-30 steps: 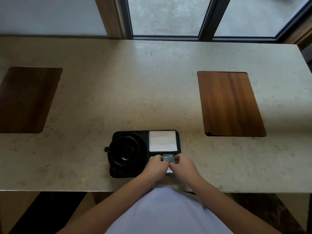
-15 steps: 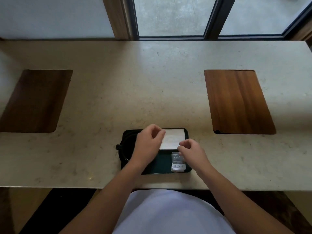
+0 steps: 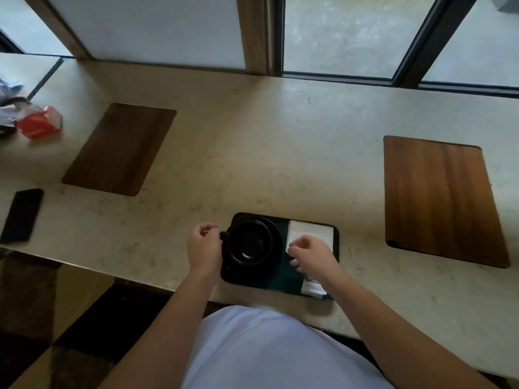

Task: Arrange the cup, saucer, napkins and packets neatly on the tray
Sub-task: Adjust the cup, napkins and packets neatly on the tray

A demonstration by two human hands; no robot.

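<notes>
A dark tray lies at the counter's near edge. On its left half a black cup stands on a black saucer, its handle pointing left. White napkins fill the tray's far right part, and a pale packet lies in the near right corner, partly under my wrist. My left hand is curled at the cup's handle, fingertips pinching it. My right hand hovers over the napkins' near edge with its fingertips at their near left corner; a pinch does not show.
Two wooden boards are set into the stone counter, one at the far left and one at the right. A black phone and a red wrapper lie far left. Windows run along the back.
My left hand moved from over the cup to its handle on the left. My right hand left the packet and went up to the napkins. The view swung left.
</notes>
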